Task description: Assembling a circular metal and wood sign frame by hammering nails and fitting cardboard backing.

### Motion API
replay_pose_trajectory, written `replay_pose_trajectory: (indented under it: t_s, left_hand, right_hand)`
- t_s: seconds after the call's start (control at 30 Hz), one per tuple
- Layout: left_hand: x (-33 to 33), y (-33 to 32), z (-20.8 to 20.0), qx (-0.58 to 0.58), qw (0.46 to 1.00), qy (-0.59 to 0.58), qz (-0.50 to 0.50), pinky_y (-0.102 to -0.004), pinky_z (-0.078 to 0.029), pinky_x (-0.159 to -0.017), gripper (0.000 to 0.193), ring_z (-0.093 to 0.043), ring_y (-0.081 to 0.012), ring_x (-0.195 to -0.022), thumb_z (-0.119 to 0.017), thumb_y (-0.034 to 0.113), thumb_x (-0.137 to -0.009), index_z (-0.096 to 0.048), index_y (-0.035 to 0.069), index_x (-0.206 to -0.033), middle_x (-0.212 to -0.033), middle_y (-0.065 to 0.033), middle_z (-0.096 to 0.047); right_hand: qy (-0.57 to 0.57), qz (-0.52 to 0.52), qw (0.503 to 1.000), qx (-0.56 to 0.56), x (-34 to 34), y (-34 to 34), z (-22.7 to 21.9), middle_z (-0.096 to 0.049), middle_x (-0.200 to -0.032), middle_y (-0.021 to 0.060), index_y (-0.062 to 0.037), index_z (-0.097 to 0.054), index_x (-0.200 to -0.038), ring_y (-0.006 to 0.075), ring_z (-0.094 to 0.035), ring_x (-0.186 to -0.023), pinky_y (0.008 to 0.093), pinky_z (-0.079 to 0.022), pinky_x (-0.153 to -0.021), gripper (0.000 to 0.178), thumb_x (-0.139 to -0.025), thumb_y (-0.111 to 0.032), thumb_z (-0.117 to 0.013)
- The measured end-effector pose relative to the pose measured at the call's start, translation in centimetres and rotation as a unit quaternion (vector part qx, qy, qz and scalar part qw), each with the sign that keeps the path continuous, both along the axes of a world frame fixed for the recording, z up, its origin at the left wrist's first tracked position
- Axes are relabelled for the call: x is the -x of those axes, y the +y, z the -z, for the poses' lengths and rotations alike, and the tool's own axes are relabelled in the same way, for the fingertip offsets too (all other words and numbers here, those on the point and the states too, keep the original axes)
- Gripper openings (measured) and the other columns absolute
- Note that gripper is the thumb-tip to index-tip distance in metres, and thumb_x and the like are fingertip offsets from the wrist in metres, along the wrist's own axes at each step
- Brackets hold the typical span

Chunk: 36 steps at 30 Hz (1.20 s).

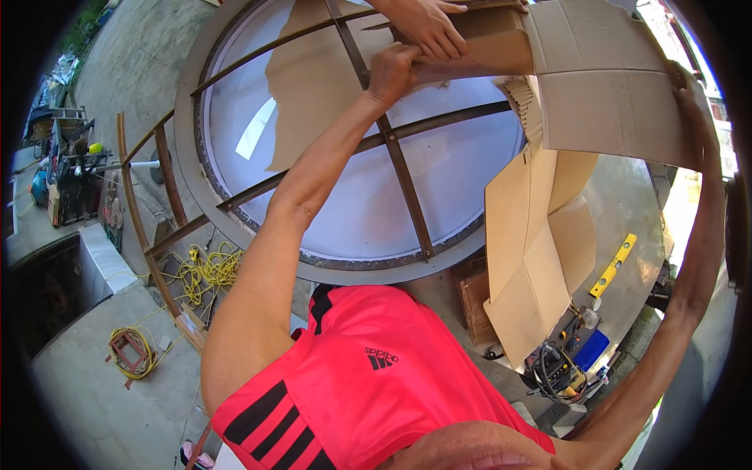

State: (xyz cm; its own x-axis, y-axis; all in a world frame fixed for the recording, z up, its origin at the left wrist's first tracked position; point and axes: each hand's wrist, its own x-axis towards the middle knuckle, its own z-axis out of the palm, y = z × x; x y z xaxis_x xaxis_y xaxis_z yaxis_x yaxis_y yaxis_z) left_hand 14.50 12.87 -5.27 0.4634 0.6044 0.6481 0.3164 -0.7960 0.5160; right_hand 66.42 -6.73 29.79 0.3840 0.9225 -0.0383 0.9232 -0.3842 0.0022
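Observation:
A torn, unfolded cardboard box stretches above a large round pane with a grey rim and brown metal crossbars. My left hand is closed on the cardboard's left part, above the bars. Close against it, another person's hand reaches in from the top and rests on the same cardboard. My right hand grips the cardboard's right edge, its fingers partly hidden. Folded cardboard flaps hang down on the near side. Another brown cardboard piece lies across the pane's upper left.
On a grey surface at right are a yellow spirit level, a blue case and several tools. A curved brown metal frame, a yellow cord heap and a cord-wound reel are at left.

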Motion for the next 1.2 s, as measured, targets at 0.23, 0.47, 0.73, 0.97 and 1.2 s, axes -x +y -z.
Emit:
replay_pose_trajectory:
  t_s: [0.23, 0.47, 0.73, 0.97, 1.2]
  left_hand:
    - [-2.2, -4.3, 0.8, -0.048, 0.996, 0.051, 0.053, -0.0391, -0.052, -0.06, 0.008, -0.064, -0.0269, -0.069, -0.072, 0.008, -0.074, -0.07, 0.012, -0.081, -0.069, -0.007, -0.065]
    - [-3.7, -6.3, 1.3, 0.045, 0.99, 0.082, 0.108, -0.0412, -0.054, -0.066, 0.012, -0.067, -0.0288, -0.076, -0.075, 0.021, -0.077, -0.072, 0.01, -0.082, -0.077, -0.0083, -0.071]
    - [-4.4, -5.8, 0.6, 0.088, 0.969, 0.219, 0.076, -0.048, -0.054, -0.068, 0.018, -0.069, -0.0372, -0.073, -0.067, 0.027, -0.086, -0.075, 0.011, -0.087, -0.074, -0.0176, -0.069]
    - [-3.8, -0.6, -1.4, 0.219, 0.972, 0.07, 0.045, -0.047, -0.053, -0.076, 0.023, -0.068, -0.0398, -0.08, -0.065, 0.027, -0.09, -0.076, 0.007, -0.093, -0.083, -0.0233, -0.069]
    - [-3.6, 0.7, 1.4, 0.309, 0.934, 0.176, -0.046, -0.0494, -0.054, -0.083, 0.025, -0.068, -0.0414, -0.09, -0.065, 0.024, -0.085, -0.073, 0.001, -0.092, -0.092, -0.0259, -0.07]
  right_hand:
    - [-0.376, -0.086, 0.923, 0.006, 14.6, 7.8, 1.2, -0.052, -0.143, 0.0148, -0.0041, -0.052, -0.138, 0.0324, -0.048, -0.133, 0.043, -0.035, -0.114, 0.051, -0.09, -0.015, -0.062]
    - [-0.23, -0.409, 0.883, -0.017, 28.8, 6.7, 12.4, -0.06, -0.13, 0.0114, -0.0113, -0.064, -0.122, 0.0281, -0.051, -0.129, 0.045, -0.034, -0.113, 0.045, -0.081, -0.026, -0.075]
    - [-0.067, -0.34, 0.927, 0.145, 29.6, 8.8, 21.9, -0.065, -0.113, 0.0142, -0.0103, -0.049, -0.127, 0.0311, -0.062, -0.107, 0.0417, -0.048, -0.093, 0.052, -0.081, -0.011, -0.074]
    - [-0.007, -0.265, 0.964, -0.032, 28.4, 13.5, 22.9, -0.062, -0.124, 0.0121, -0.0107, -0.043, -0.133, 0.0301, -0.056, -0.121, 0.0432, -0.044, -0.103, 0.061, -0.081, -0.012, -0.075]
    - [0.118, -0.251, 0.955, 0.1, 25.7, 16.7, 25.3, -0.066, -0.12, 0.0203, -0.0103, -0.051, -0.134, 0.038, -0.062, -0.113, 0.0458, -0.05, -0.094, 0.055, -0.084, -0.013, -0.073]
